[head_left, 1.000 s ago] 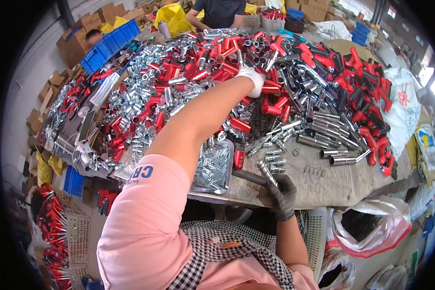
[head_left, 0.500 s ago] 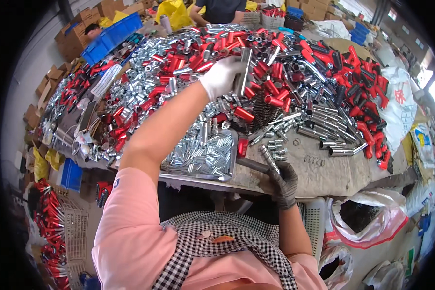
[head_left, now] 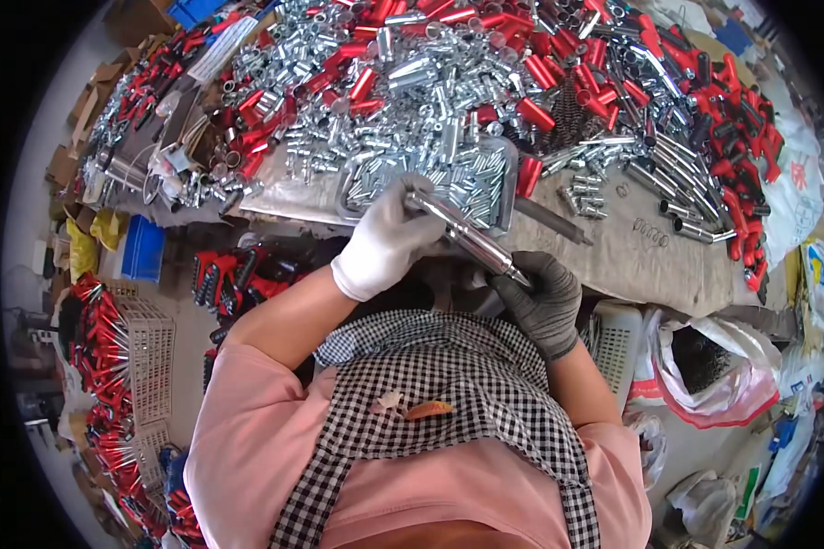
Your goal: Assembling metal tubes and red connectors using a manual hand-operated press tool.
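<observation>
In front of my apron, my left hand (head_left: pixel 386 242), in a white glove, is closed around the upper end of a shiny chrome tube (head_left: pixel 471 240). The tube slants down to the right. At its lower end my right hand (head_left: pixel 545 304), in a grey glove, grips a slim metal rod (head_left: pixel 519 275). The rod's tip meets the tube's end; whether it sits inside cannot be made out. Just beyond my hands, a clear shallow tray (head_left: pixel 511 197) holds many small silver pins (head_left: pixel 487 178).
A dark bar (head_left: pixel 554 220) lies by the tray. Heaped silver fittings (head_left: pixel 412 110), red sleeves (head_left: pixel 534 114), springs (head_left: pixel 558 123) and red-handled parts (head_left: pixel 751 174) cover the bench. Below stand plastic crates (head_left: pixel 151 357) and an open white sack (head_left: pixel 705 361).
My left hand has come back from above the heap with the chrome tube, down to my right hand. Tube and rod now meet. The view has tilted lower.
</observation>
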Tool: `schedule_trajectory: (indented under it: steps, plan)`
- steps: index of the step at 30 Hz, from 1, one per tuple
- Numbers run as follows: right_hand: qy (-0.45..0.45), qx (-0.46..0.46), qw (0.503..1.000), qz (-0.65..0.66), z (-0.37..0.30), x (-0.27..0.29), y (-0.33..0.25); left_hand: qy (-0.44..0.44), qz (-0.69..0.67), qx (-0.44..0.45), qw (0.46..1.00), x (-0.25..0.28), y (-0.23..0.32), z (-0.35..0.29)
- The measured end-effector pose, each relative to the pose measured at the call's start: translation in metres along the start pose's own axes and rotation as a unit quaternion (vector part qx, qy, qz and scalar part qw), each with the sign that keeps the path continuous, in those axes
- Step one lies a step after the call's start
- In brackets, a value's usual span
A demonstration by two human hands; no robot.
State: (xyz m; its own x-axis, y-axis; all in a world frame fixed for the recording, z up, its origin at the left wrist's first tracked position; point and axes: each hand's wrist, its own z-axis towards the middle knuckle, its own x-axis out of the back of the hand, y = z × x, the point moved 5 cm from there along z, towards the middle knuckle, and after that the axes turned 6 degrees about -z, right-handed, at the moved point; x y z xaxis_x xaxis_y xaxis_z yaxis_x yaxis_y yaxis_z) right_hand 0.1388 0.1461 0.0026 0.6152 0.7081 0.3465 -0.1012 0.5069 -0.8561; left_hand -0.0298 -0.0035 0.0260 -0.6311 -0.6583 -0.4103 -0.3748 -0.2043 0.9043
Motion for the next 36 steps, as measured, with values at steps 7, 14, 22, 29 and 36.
schedule_trajectory:
  steps: [7, 14, 22, 29, 36]
  plan:
    - [-0.094, 0.138, 0.986, -0.026, -0.006, -0.028, -0.034, -0.188, 0.229, 0.122, 0.947, 0.017, 0.03, -0.023]
    - [-0.154, -0.016, 0.987, -0.054, -0.009, -0.041, -0.005, -0.082, 0.182, 0.124, 0.972, 0.019, -0.006, -0.027]
    - [-0.195, -0.072, 0.976, -0.06, -0.008, -0.033, -0.012, -0.121, 0.212, 0.16, 0.956, -0.007, -0.019, -0.018]
    - [-0.211, -0.06, 0.972, -0.082, -0.001, -0.026, 0.004, -0.166, 0.24, 0.164, 0.942, -0.022, -0.035, 0.0]
    - [-0.176, -0.144, 0.97, -0.081, 0.005, -0.004, 0.021, -0.114, 0.66, -0.108, 0.735, -0.051, -0.003, 0.112]
